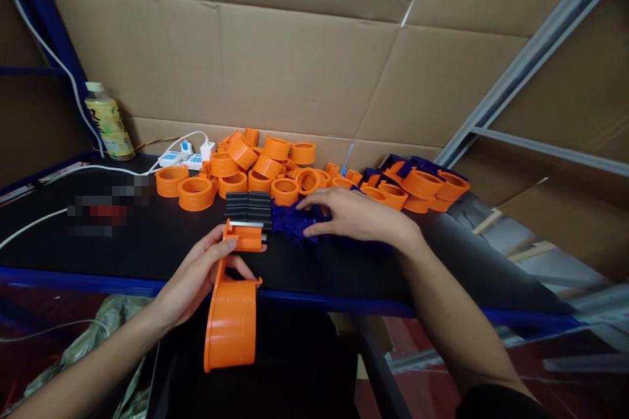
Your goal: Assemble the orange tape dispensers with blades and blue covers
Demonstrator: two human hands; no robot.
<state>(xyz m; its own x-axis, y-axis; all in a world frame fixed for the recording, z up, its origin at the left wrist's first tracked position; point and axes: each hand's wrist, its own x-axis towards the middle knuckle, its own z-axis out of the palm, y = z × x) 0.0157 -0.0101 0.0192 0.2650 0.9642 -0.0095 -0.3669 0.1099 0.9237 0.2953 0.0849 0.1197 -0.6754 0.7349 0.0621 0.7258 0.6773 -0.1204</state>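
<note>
Centrally in the head view, the left hand (pixel 194 275) grips an orange tape dispenser (pixel 234 324), its ring hanging before the table (pixel 162 242), its toothed strip (pixel 248 224) in place. The right hand (pixel 361 215), apart from the left, spreads thumb and finger at the blue pieces (pixel 289 222); contact cannot be told. The dispensers with blue parts (pixel 422 182), to the right, appear finished; the held one, showing no blue, and the plain orange pile (pixel 240 152) behind apparently remain.
</note>
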